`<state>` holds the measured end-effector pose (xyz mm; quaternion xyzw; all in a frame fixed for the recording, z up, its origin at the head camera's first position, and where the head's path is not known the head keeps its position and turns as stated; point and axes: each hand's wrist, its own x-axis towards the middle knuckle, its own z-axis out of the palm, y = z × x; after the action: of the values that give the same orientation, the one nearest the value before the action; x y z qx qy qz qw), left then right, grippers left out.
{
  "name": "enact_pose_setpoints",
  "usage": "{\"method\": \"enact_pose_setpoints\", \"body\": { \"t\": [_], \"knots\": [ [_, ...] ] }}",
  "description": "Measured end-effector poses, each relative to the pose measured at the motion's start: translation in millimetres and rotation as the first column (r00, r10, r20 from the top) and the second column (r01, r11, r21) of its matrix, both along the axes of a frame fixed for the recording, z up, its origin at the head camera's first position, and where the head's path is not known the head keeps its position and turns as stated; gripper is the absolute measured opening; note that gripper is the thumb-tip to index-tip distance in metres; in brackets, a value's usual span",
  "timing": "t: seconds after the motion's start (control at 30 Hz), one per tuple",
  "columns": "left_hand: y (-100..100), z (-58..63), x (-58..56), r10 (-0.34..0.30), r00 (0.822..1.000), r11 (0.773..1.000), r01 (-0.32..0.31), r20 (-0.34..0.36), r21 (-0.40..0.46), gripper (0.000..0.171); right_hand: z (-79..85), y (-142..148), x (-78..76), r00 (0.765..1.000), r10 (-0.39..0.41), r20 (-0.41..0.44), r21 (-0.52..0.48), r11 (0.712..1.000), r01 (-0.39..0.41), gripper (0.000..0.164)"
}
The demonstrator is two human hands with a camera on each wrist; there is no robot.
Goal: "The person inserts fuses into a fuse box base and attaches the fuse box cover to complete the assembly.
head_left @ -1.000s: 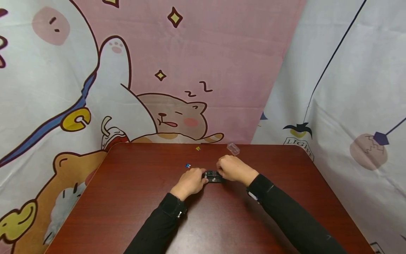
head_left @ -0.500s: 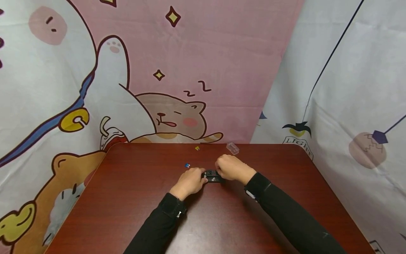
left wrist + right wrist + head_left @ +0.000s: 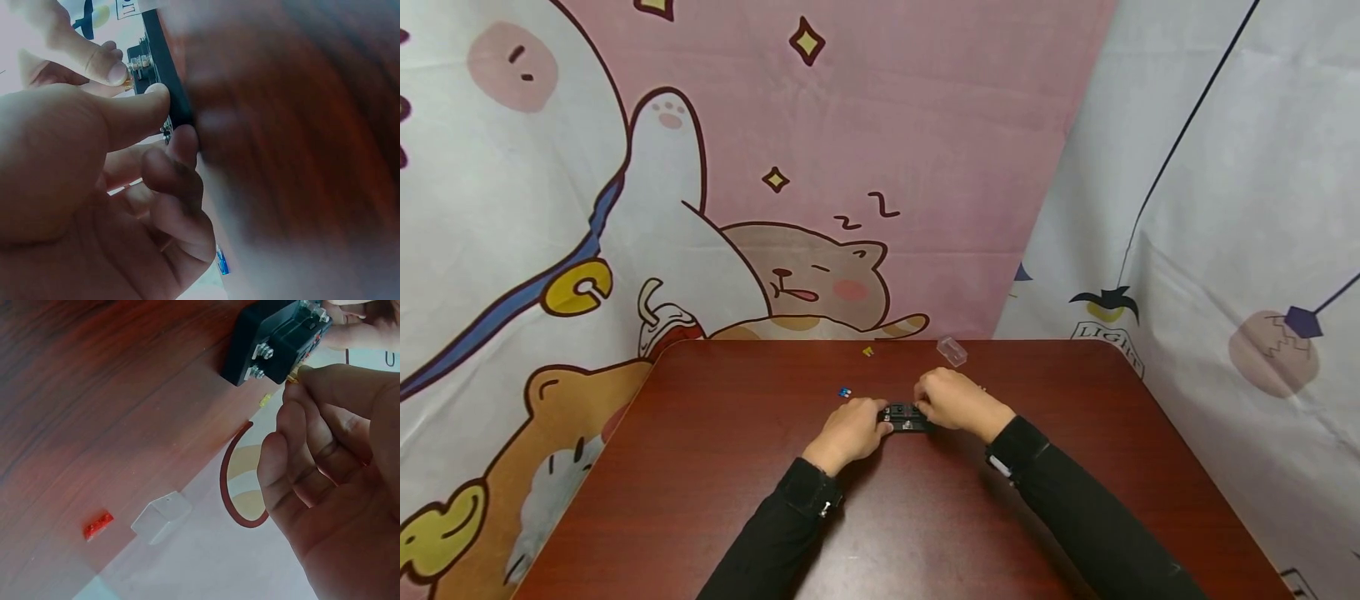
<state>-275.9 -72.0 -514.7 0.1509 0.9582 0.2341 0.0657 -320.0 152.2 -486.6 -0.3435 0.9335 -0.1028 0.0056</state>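
Note:
A black fuse block (image 3: 904, 419) with metal screw terminals lies on the table between my hands. My left hand (image 3: 850, 429) holds its left end, the thumb (image 3: 156, 97) on one side and curled fingers at the edge. At the other end is my right hand (image 3: 951, 396), which pinches a small yellow blade fuse (image 3: 294, 374) between thumb and fingertips. That fuse is right at the block's face, mostly covered by the fingers. In the right wrist view the block (image 3: 265, 337) shows several screws on its side.
Behind the left hand lies a blue fuse (image 3: 845, 392). Another yellow fuse (image 3: 868, 351) and a clear plastic cover (image 3: 952, 351) are near the table's back edge. A red fuse (image 3: 99, 526) lies by the cover. A printed cloth (image 3: 955, 167) hangs behind the table.
Both hands keep their places at the block, with only slight movement of the right hand. The head view has shifted a little.

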Motion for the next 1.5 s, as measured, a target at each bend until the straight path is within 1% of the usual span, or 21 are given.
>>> {"method": "enact_pose_setpoints", "body": {
  "t": [0.2,0.37,0.6,0.7,0.83,0.93,1.13,1.4,1.5],
  "knots": [
    [0.7,1.2,1.0,0.001,1.0,1.0,-0.001,0.014,0.0,0.04,1.2,8.5,1.9,1.0,0.008,-0.004,0.025,1.0,-0.008,0.011],
    [1.1,1.9,1.1,0.001,1.0,1.0,-0.001,0.014,-0.002,0.041,8.4,22.2,-1.8,1.0,-0.021,0.002,0.048,0.999,0.021,0.014],
    [-1.0,0.8,0.9,-0.005,1.0,1.0,0.005,0.011,-0.002,0.044,24.5,42.8,-14.2,0.992,-0.123,0.024,0.036,0.992,0.122,0.014],
    [-1.0,0.9,0.7,-0.002,1.0,1.0,0.003,0.01,-0.004,0.045,29.0,51.4,-18.9,0.982,-0.185,0.036,0.038,0.982,0.183,0.017],
    [-0.7,1.2,0.3,0.002,1.0,1.0,-0.002,0.015,-0.011,0.046,30.3,62.3,-22.6,0.963,-0.264,0.063,0.039,0.964,0.262,0.021],
    [-0.5,1.4,0.3,0.002,1.0,1.0,-0.002,0.018,-0.012,0.046,27.3,70.3,-25.1,0.956,-0.285,0.074,0.045,0.958,0.282,0.021],
    [-1.9,0.3,1.7,-0.006,1.0,1.0,0.006,0.013,0.001,0.044,19.2,81.3,-27.9,0.949,-0.297,0.103,0.083,0.954,0.289,0.016],
    [-2.5,-1.1,1.1,-0.01,1.0,1.0,0.01,0.008,0.007,0.044,0.9,90.7,-28.8,0.941,-0.324,0.1,0.126,0.942,0.311,0.011],
    [-2.6,-0.6,0.5,-0.01,1.0,1.0,0.01,0.01,0.0,0.046,-2.6,91.3,-29.9,0.937,-0.335,0.102,0.13,0.938,0.322,0.012]
  ]
}}
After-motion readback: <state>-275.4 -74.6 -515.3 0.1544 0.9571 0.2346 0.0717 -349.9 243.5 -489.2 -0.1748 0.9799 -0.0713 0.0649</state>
